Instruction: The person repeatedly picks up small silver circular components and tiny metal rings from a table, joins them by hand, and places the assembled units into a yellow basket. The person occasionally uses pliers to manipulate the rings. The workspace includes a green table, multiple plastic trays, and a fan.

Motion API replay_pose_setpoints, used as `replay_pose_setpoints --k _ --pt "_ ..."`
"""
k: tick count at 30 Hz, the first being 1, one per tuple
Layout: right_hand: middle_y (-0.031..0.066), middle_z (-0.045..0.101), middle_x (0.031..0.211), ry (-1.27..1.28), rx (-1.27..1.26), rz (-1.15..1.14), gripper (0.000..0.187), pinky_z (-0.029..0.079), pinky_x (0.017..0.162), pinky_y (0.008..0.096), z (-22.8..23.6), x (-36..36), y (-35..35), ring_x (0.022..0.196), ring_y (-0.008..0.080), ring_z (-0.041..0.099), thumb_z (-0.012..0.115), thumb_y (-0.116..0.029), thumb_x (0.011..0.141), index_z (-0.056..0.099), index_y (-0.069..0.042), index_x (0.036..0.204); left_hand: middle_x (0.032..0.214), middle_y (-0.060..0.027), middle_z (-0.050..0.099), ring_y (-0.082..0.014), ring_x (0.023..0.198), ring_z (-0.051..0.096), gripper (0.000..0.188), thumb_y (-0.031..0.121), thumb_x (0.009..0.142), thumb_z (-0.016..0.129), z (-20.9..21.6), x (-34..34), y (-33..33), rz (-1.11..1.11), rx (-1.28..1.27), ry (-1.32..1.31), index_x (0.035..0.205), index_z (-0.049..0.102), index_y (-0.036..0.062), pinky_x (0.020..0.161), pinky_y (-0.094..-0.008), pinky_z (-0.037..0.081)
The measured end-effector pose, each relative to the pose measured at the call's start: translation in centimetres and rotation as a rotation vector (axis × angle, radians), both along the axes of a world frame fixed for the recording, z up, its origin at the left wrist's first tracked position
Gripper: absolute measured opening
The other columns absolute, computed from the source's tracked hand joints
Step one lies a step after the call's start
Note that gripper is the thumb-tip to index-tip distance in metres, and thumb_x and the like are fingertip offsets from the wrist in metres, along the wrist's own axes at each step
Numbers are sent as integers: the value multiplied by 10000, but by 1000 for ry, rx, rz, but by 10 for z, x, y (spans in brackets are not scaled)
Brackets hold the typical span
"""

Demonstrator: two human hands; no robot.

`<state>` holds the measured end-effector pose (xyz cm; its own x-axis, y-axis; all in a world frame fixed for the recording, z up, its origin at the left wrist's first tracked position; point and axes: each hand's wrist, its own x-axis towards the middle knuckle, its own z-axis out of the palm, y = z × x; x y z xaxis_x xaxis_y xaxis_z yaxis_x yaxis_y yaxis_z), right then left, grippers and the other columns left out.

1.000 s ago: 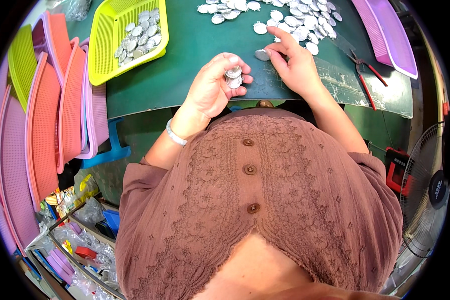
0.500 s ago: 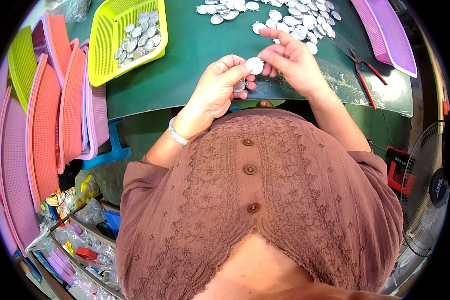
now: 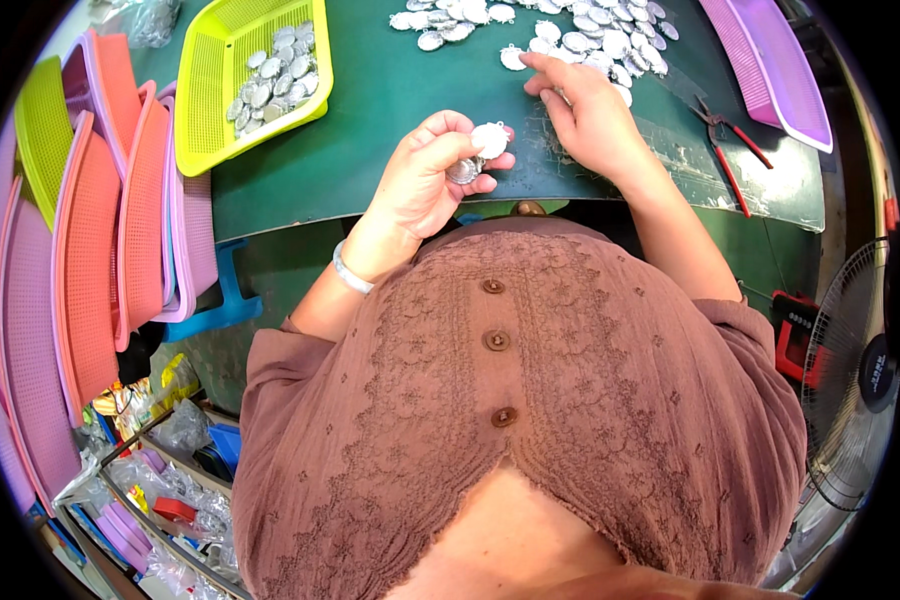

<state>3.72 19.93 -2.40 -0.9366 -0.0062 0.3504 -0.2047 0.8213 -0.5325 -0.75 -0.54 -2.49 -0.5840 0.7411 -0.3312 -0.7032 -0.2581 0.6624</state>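
Where baskets (image 3: 88, 270) flank the green table (image 3: 360, 150), I see the left hand (image 3: 422, 178) pinching discs (image 3: 489, 140) near its front edge; across a gap, the right hand (image 3: 595, 118), loosely spread, perhaps touches another disc (image 3: 511, 58).

Open tabletop (image 3: 360, 130) beside yellow basket (image 3: 205, 85), discs (image 3: 615, 43) ahead, pliers (image 3: 714, 121) right

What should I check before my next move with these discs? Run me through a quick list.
1. Left hand gripping silver discs: ok, one pale disc shows by the thumb.
2. Number of discs in that hand: cannot tell, fingers hide part.
3. Right hand touching the nearest loose disc: cannot tell.
4. Yellow-green basket upright: ok, discs inside.
5. Pliers clear of both hands: ok, lying to the right.
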Motion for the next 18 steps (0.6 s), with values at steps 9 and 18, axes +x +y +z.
replay_pose_setpoints --k 9,18 --pt "93 618 881 166 243 -26 462 384 827 386 -11 -28 -4 959 270 519 639 -70 698 517 -62 1143 955 -156 583 -230 828 618 158 55 837 516 2 -2 -2 10 77 -85 989 512 14 590 -266 524" --pt "104 597 847 51 101 119 506 415 745 366 -5 -2 -19 840 272 529 649 -86 702 471 -45 1174 921 -150 579 -199 776 608 95 41 822 560 -13 -8 -11 38 127 -112 906 525 14 544 -222 513"
